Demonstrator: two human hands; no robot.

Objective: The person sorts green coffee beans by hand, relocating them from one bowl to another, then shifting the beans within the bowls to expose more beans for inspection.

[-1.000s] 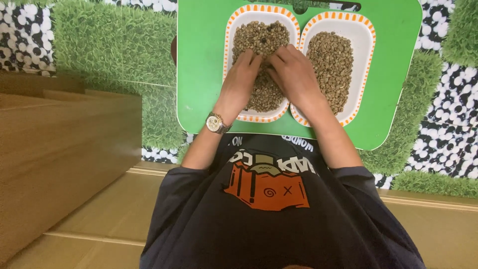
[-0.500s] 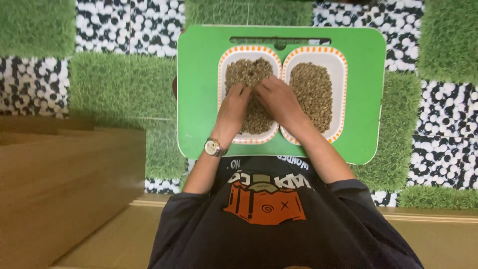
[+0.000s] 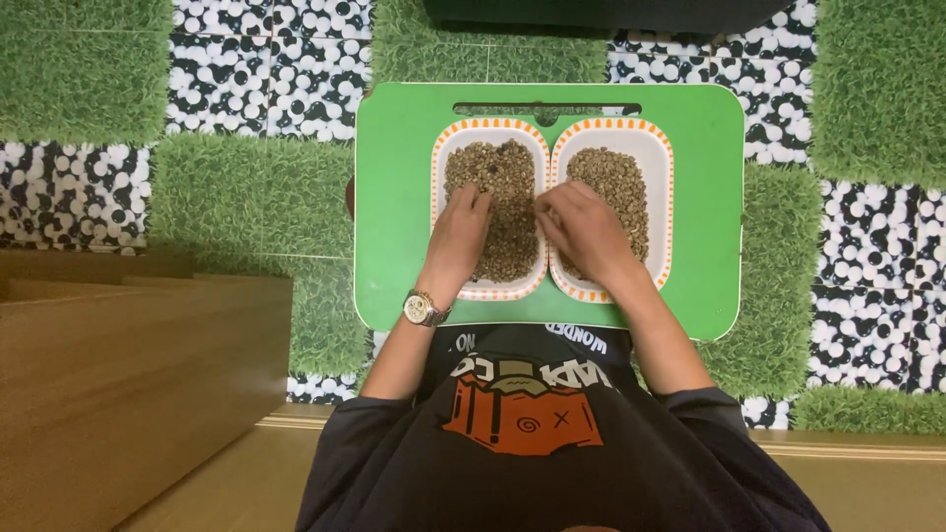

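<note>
While both trays are sitting full, I am logging sorting as unfinished: beans (image 3: 493,172) filling the left tray (image 3: 440,158), right tray (image 3: 662,177) at three o'clock. Left hand (image 3: 459,236) is lying flat, fingers spread; right hand (image 3: 581,232) is curling, grip unreadable. Green board (image 3: 394,197) underneath.

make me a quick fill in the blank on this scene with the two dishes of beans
1. Both dishes sit side by side on a ____ tray.
2. The left hand rests in the ____ dish of beans.
3. A wristwatch is worn on the ____ wrist.
4. The right hand lies over the ____ dish.

Missing words: green; left; left; right
</note>
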